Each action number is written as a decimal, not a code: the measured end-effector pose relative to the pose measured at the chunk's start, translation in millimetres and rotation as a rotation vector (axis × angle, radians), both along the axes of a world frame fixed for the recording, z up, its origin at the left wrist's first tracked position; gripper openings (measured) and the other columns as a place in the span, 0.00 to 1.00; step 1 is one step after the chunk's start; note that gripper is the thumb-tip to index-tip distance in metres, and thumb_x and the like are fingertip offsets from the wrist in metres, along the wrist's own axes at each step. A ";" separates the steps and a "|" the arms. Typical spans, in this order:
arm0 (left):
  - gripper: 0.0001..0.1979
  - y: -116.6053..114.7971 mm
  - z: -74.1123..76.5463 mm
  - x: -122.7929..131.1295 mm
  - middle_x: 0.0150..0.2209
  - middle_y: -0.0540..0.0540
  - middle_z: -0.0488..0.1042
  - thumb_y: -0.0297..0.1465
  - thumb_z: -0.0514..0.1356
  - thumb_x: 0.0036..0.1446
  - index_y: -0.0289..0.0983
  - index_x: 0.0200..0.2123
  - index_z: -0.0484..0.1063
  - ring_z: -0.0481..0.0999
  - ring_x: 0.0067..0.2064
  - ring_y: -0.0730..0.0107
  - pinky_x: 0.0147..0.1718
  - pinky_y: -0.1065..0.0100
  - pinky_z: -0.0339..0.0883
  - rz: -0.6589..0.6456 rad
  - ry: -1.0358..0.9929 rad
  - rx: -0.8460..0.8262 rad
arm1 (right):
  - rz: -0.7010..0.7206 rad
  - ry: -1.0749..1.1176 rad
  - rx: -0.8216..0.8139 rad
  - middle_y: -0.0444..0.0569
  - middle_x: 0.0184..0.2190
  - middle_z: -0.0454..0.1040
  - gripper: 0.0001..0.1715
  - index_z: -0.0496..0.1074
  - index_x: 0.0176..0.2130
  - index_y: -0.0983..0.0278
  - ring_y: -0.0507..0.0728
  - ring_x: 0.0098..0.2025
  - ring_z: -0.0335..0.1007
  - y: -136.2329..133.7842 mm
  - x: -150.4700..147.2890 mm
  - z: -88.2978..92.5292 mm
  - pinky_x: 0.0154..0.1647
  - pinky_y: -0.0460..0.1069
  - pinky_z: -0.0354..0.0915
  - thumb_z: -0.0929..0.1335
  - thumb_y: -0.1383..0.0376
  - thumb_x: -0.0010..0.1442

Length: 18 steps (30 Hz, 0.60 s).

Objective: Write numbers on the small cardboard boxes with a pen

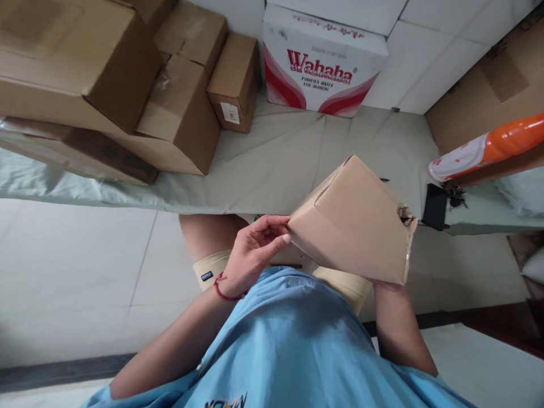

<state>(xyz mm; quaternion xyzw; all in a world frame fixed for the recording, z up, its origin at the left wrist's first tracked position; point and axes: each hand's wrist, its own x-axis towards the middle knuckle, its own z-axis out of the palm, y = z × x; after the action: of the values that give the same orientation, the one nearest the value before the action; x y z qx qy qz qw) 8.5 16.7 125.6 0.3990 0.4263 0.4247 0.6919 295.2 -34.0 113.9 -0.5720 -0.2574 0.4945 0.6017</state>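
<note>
I hold a plain brown cardboard box (355, 221) in front of my chest, tilted, with a torn hole at its right corner. My left hand (254, 249), with a red string on the wrist, pinches the box's left corner between thumb and fingers. My right hand is hidden behind the box; only its forearm (399, 328) shows below the box's right end, so its fingers cannot be seen.
A bed with a pale green sheet (280, 164) lies ahead. Stacked brown cartons (106, 85) sit at its left, a white and red Wahaha water carton (323, 62) at the back. An orange and white bottle (488, 147) and a black object (436, 207) lie right.
</note>
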 end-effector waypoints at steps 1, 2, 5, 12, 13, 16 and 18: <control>0.18 0.7 -1.6 -0.7 0.36 0.47 0.79 0.41 0.79 0.56 0.40 0.45 0.84 0.78 0.40 0.63 0.46 0.60 0.76 -0.009 0.053 0.044 | 0.014 0.005 -0.004 0.39 0.49 0.87 0.33 0.83 0.51 0.40 0.67 0.67 0.76 -0.9 3.8 -1.9 0.67 0.64 0.77 0.67 0.26 0.62; 0.17 1.5 -3.0 -1.4 0.37 0.46 0.78 0.42 0.79 0.55 0.40 0.42 0.84 0.78 0.42 0.61 0.49 0.57 0.75 -0.017 0.119 0.108 | 0.023 -0.009 0.004 0.38 0.50 0.87 0.31 0.83 0.52 0.38 0.67 0.68 0.76 -1.8 7.0 -4.7 0.66 0.65 0.77 0.67 0.27 0.62; 0.18 2.7 -6.9 -2.9 0.50 0.41 0.78 0.45 0.80 0.52 0.40 0.31 0.80 0.73 0.59 0.49 0.66 0.46 0.65 -0.083 0.283 0.348 | -0.023 -0.086 0.065 0.34 0.54 0.85 0.27 0.79 0.56 0.31 0.65 0.69 0.75 -4.1 9.2 -14.8 0.67 0.63 0.76 0.73 0.33 0.59; 0.37 -7.4 -22.6 4.1 0.67 0.35 0.66 0.48 0.82 0.47 0.43 0.56 0.74 0.71 0.64 0.48 0.53 0.57 0.77 -0.149 0.133 0.312 | -0.031 -0.138 -0.014 0.50 0.55 0.86 0.32 0.83 0.51 0.51 0.70 0.67 0.77 -7.3 -7.7 -33.3 0.61 0.64 0.78 0.77 0.39 0.53; 0.47 -7.6 -23.9 5.1 0.71 0.34 0.63 0.49 0.83 0.44 0.45 0.64 0.70 0.70 0.65 0.46 0.53 0.57 0.78 -0.144 0.115 0.291 | -0.025 -0.156 -0.004 0.50 0.54 0.86 0.29 0.83 0.50 0.51 0.69 0.68 0.76 -7.2 -8.2 -35.7 0.63 0.64 0.77 0.77 0.40 0.55; 0.65 -4.3 -23.6 5.7 0.77 0.32 0.56 0.51 0.84 0.41 0.49 0.77 0.56 0.69 0.69 0.41 0.59 0.51 0.77 -0.169 0.103 0.224 | -0.052 -0.204 0.025 0.46 0.54 0.86 0.22 0.83 0.49 0.51 0.66 0.72 0.72 -3.9 -9.0 -40.8 0.68 0.62 0.74 0.77 0.47 0.58; 0.70 -0.3 -21.0 4.1 0.77 0.32 0.58 0.52 0.84 0.39 0.49 0.79 0.53 0.69 0.69 0.38 0.62 0.48 0.75 -0.176 0.110 0.204 | -0.057 -0.199 0.021 0.46 0.56 0.85 0.22 0.83 0.50 0.51 0.66 0.74 0.69 1.2 -11.1 -41.5 0.69 0.62 0.73 0.77 0.48 0.58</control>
<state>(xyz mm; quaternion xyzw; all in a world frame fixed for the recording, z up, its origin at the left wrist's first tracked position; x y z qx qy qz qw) 12.6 16.4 104.6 0.5259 0.3815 0.3810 0.6578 284.1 -32.8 72.5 -0.6192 -0.3046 0.4150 0.5930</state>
